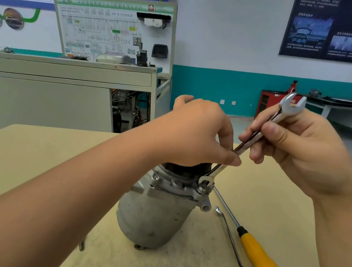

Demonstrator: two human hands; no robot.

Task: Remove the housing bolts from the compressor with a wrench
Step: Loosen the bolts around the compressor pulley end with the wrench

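Training workshop, posters on the walls and a wiring display board (pixel 112 31) behind; up front, a pale wooden bench (pixel 36 161) with a grey compressor (pixel 152 216) stood on end near its middle.

Both hands on one double-ended wrench (pixel 248 141). Right hand (pixel 300 152) curled round the upper shank, thumb pressed against it, the spare open end poking up past the knuckles. Left hand (pixel 194 133) arched over the top of the compressor, fingertips pinching the lower shank just above the working end. Cannot tell whether the palm also bears down on the dark pulley beneath it.

Lower end of the wrench set on a housing bolt (pixel 202 188) at the right edge of the flange, shank slanting steeply up and to the right. Second bolt (pixel 156 176) in place further left on the same flange, nothing on it. To the right of the compressor, a yellow-handled screwdriver (pixel 263 262) and a bent metal hook (pixel 232 243) lying side by side on the bench.

Looks like the loosening of this one bolt, its head sitting down on the flange, so probably early in the job. Calls next for a level swing of the handle round the bolt, most likely counter-clockwise, with the wrench kept square on the flats. At so steep a slant, seems apt to slip off. Likely needs lifting and re-seating after each short swing, given the pulley crowding in close beside it.
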